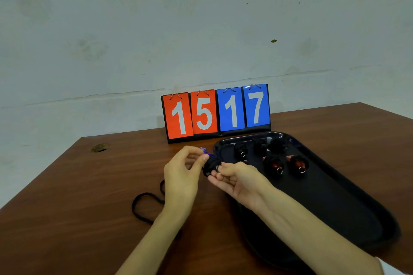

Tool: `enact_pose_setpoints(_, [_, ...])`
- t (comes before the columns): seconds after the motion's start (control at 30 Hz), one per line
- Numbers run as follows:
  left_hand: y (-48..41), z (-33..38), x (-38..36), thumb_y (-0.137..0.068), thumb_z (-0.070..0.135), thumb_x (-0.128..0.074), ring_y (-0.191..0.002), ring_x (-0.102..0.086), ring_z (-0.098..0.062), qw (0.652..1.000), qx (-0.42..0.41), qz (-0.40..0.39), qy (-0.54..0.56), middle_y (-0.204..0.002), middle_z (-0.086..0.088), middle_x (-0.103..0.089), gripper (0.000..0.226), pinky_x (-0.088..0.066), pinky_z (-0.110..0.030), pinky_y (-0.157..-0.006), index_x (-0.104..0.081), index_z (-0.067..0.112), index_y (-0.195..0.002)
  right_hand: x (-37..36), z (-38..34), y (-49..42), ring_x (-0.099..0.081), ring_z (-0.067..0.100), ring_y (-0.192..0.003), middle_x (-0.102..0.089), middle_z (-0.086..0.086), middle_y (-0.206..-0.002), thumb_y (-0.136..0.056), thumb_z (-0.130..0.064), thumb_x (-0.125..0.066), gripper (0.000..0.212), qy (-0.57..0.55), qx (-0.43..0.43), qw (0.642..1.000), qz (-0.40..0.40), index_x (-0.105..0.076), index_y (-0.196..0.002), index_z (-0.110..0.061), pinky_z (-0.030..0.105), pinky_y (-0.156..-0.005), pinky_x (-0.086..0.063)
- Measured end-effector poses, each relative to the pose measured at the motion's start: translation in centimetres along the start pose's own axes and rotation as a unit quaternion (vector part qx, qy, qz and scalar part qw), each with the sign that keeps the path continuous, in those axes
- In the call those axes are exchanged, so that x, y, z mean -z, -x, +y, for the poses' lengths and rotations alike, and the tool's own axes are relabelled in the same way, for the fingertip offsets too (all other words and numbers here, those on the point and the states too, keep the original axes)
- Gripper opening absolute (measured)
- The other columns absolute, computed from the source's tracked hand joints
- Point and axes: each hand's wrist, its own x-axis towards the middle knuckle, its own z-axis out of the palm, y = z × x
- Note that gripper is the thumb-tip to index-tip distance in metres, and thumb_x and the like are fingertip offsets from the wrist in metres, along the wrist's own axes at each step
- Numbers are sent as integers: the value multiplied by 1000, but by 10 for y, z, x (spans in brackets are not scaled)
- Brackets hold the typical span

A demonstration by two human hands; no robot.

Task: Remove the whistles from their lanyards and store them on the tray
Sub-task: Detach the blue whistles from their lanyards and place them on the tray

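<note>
Above the table's middle, my left hand pinches a blue whistle between thumb and fingers. A black lanyard bundle is wound on the whistle, and my right hand pinches its small metal ring. A loose black lanyard lies on the wood below my left forearm. On the black tray to the right lie two red whistles and several dark ones wrapped in black cord.
A flip scoreboard reading 15 and 17 stands at the table's back edge, just behind the tray. A round hole sits in the brown tabletop at the far left. The wall is close behind.
</note>
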Motion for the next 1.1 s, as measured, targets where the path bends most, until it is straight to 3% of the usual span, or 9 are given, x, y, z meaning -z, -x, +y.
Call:
enact_pose_setpoints(0.13, [-1, -1, 0, -88, 13, -62, -86, -65, -3, 997, 29, -15, 68, -85, 11, -72, 17, -51, -17, -78, -71, 27, -88, 2, -4, -2, -65, 18, -66, -65, 22, -78, -85, 15, -51, 21, -4, 29, 999, 14, -59, -103, 11, 30, -57, -59])
enact_pose_setpoints(0.3, [2, -4, -2, -81, 11, -70, -84, -66, -2, 997, 49, -22, 53, -91, 8, -71, 17, -53, -16, -77, -72, 21, -94, 3, -3, -1, -66, 19, -69, -67, 19, -73, -85, 13, -54, 13, 23, 45, 999, 20, -62, -90, 3, 31, -63, -60])
enact_pose_setpoints(0.43, [9, -1, -4, -81, 8, -69, -82, -60, 9, 999, -23, 29, -23, -82, 17, -66, 19, -46, -5, -73, -70, 22, -95, 2, 1, 2, -63, 19, -70, -66, 16, -71, -87, 10, -54, 13, 53, 62, 997, 11, -63, -93, 2, 31, -69, -60])
enact_pose_setpoints(0.53, [11, -2, -7, -83, 8, -67, -80, -60, 9, 997, -44, 29, -55, -82, 19, -63, 17, -47, -6, -77, -69, 21, -95, 3, 0, 3, -63, 19, -70, -66, 16, -72, -87, 10, -54, 24, 79, 85, 993, -1, -60, -110, 6, 32, -73, -59])
enact_pose_setpoints(0.67, [16, -2, -8, -84, 4, -65, -88, -61, 6, 986, -135, 48, -84, -95, 12, -66, 33, -44, -3, -82, -64, 18, -114, 3, -2, 4, -64, 16, -67, -67, 14, -74, -87, 6, -56, 29, 113, 105, 988, -15, -59, -116, 8, 32, -73, -60])
enact_pose_setpoints(0.77, [7, 5, -7, -86, 12, -64, -96, -58, 8, 998, -46, 28, -11, -104, 13, -64, 35, -44, -3, -79, -59, 23, -119, 1, -7, 6, -64, 15, -65, -66, 14, -73, -87, 2, -58, 25, 125, 119, 985, -16, -61, -112, 5, 30, -70, -60])
enact_pose_setpoints(0.9, [-7, 17, -4, -89, 18, -61, -94, -64, -8, 987, 99, -61, 115, -107, 3, -67, 20, -55, -23, -77, -67, 20, -107, 4, -14, 13, -64, 13, -63, -67, 15, -78, -87, -1, -59, 18, 203, 161, 966, 21, -65, -104, -1, 31, -70, -59])
enact_pose_setpoints(1.0, [4, 29, -11, -84, 9, -66, -82, -65, 1, 986, 81, -91, 112, -93, 5, -70, 17, -50, -9, -65, -72, 17, -98, 18, -18, 23, -65, 14, -65, -68, 13, -77, -86, -4, -61, 13, 256, 180, 948, 58, -66, -98, -6, 30, -67, -59])
enact_pose_setpoints(1.1, [14, 40, -25, -79, 16, -72, -78, -67, 2, 986, 64, -118, 101, -87, 8, -72, 20, -52, -11, -70, -72, 19, -100, 33, -23, 35, -65, 13, -61, -69, 10, -72, -83, -12, -67, 11, 288, 206, 930, 97, -67, -93, -8, 33, -66, -60])
